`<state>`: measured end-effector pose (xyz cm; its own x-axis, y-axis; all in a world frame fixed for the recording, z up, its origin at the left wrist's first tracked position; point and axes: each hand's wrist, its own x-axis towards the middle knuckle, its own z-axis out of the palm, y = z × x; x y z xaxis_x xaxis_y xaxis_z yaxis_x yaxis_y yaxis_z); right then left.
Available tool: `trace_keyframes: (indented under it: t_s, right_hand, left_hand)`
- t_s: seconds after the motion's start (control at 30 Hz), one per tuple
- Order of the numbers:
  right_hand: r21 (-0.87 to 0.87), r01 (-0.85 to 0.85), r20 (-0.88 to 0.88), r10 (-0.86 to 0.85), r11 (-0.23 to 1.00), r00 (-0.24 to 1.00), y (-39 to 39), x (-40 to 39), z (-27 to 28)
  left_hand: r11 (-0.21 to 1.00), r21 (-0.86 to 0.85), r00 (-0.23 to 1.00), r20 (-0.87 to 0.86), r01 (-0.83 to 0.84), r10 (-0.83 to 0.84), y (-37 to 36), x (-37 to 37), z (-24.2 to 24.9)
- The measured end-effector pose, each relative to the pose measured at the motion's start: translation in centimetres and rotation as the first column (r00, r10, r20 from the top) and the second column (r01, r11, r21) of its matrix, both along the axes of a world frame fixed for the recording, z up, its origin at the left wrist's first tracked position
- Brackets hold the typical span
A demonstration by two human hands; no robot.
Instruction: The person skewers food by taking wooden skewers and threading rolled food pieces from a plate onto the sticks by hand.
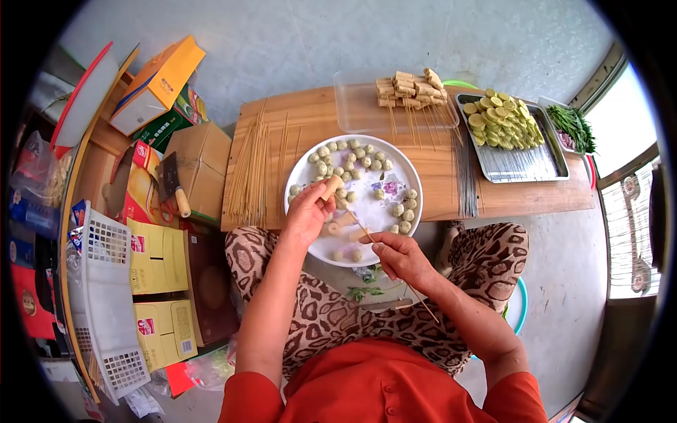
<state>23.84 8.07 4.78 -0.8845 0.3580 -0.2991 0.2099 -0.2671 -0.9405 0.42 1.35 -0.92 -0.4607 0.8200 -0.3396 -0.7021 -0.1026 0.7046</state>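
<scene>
My left hand (307, 213) is closed on a tan rolled piece (332, 186), like a tofu-skin roll, above the round white plate (400, 163). My right hand (399, 259) pinches a thin bamboo skewer (426, 307) over the plate's near edge. The skewer slants up toward the roll, its upper end close to my left fingertips. Small pale-green balls (359, 153) lie scattered over the flower-patterned plate. More tan rolls (340, 224) lie on the plate between my hands.
Loose bamboo skewers (247, 169) lie at the table's left. A clear tray (350, 106) bears stacked skewered rolls (409, 90). Farther right are a metal tray (518, 169) of sliced green pieces (504, 121) and green stalks (572, 127). A cleaver (172, 176) rests by boxes on the left.
</scene>
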Motion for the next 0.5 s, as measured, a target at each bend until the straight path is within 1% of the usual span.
trace_keyframes:
  t_s: [0.2, 0.43, 0.5]
  right_hand:
    - [0.022, 0.002, -0.007, -0.002, 1.000, 1.000, 0.06, 0.14, -0.33]
    - [0.007, 0.005, 0.018, -0.006, 1.000, 1.000, 0.01, 0.16, -0.28]
    - [0.008, 0.006, 0.019, -0.006, 1.000, 1.000, 0.03, 0.19, -0.35]
  left_hand:
    - [0.999, -0.033, 1.000, 0.004, -0.005, 0.005, -0.11, -0.11, -0.36]
    - [0.999, -0.037, 1.000, -0.001, -0.014, 0.014, -0.19, 0.08, -0.07]
    - [1.000, -0.017, 1.000, 0.015, -0.001, 0.001, -0.20, 0.12, 0.00]
